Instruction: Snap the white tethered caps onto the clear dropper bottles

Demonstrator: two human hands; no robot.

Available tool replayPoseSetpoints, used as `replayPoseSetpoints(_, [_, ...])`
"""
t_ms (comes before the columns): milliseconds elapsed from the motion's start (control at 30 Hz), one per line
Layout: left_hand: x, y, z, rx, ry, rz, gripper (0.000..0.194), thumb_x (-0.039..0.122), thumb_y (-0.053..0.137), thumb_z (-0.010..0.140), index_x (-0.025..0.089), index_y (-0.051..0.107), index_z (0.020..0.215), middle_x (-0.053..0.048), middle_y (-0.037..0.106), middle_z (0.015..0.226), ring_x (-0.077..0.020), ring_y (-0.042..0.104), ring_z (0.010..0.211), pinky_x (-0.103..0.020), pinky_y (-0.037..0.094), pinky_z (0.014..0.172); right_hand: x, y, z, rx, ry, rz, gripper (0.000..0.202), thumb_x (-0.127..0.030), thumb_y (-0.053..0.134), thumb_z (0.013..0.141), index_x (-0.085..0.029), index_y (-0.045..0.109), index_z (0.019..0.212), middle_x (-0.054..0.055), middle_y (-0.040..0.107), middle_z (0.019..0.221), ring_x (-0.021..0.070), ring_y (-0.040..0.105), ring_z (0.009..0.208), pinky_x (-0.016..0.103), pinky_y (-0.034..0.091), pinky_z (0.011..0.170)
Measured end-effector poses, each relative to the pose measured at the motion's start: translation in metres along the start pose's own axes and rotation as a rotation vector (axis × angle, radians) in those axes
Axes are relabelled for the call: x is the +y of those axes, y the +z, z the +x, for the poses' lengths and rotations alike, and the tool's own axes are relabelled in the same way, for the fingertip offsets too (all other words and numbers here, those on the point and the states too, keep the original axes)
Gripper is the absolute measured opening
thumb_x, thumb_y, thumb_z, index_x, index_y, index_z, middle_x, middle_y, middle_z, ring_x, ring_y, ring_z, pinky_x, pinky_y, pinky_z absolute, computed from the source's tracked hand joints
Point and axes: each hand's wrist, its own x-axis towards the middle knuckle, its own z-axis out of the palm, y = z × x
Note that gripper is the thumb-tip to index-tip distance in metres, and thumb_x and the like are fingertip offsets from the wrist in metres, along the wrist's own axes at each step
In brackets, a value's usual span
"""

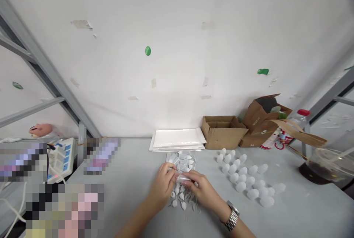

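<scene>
Both hands meet near the front middle of the grey table, above a loose pile of small white parts with thin strings point(181, 196). Between the fingertips is a small translucent white piece point(182, 178), partly covered by the fingers. My left hand point(163, 183) has its fingers closed on the left end of this piece. On its right end, my right hand point(201, 186) grips with thumb and fingers; a metal watch is on that wrist. Many frosted white rounded pieces point(242, 178) lie in rows to the right of my right hand.
Behind the pile lie stacked white padded envelopes point(178, 137), beside an open cardboard box point(224, 133) and a brown paper bag point(256, 123). A plastic container with dark liquid point(318, 171) stands far right. A power strip point(62, 160) lies left.
</scene>
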Motion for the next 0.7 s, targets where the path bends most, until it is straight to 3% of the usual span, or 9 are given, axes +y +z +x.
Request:
replayPoseSetpoints(100, [-0.001,0.005,-0.001,0.036,-0.086,-0.030,0.032,0.025,0.028,0.091,0.019,0.056,0.075,-0.006,0.054,0.089,-0.0191,0.052,0.088,-0.035,0.045,0.080,0.003,0.002,0.001,0.082,-0.060,-0.006,0.026,-0.035,0.050,0.086,-0.023,0.065,0.103,0.005,0.060,0.088,0.0172,0.056,0.082,0.028,0.044,0.076])
replayPoseSetpoints(267, [-0.008,0.011,-0.003,0.084,-0.061,0.039,0.030,0.027,0.032,0.090,0.019,0.056,0.074,-0.008,0.053,0.095,-0.0204,0.050,0.089,-0.037,0.044,0.080,0.007,0.008,0.003,0.037,0.133,0.074,0.033,-0.039,0.040,0.089,-0.018,0.065,0.096,0.001,0.059,0.065,0.0141,0.054,0.058,0.025,0.045,0.059])
replayPoseSetpoints(433, [-0.010,0.012,-0.004,0.121,-0.083,0.058,0.032,0.028,0.032,0.090,0.020,0.057,0.071,-0.008,0.053,0.096,-0.0212,0.051,0.090,-0.038,0.046,0.078,0.006,0.012,0.001,0.165,0.045,-0.021,0.021,-0.032,0.052,0.083,-0.018,0.059,0.097,0.004,0.063,0.088,0.0172,0.058,0.079,0.027,0.045,0.073])
replayPoseSetpoints(567, [-0.010,0.012,-0.003,0.146,-0.074,0.045,0.027,0.028,0.035,0.089,0.020,0.059,0.077,-0.008,0.053,0.104,-0.0220,0.051,0.095,-0.039,0.046,0.081,0.006,0.014,0.002,0.111,0.096,0.017,0.030,-0.034,0.036,0.091,-0.018,0.057,0.106,0.002,0.063,0.073,0.0152,0.059,0.066,0.027,0.047,0.066])
replayPoseSetpoints(700, [-0.012,0.015,-0.005,0.177,-0.078,0.061,0.029,0.027,0.035,0.088,0.021,0.059,0.074,-0.008,0.054,0.105,-0.0225,0.051,0.095,-0.040,0.046,0.081,0.009,0.015,0.002,0.156,-0.067,-0.109,0.024,-0.024,0.040,0.090,-0.021,0.058,0.107,0.005,0.063,0.091,0.0171,0.059,0.081,0.030,0.048,0.074])
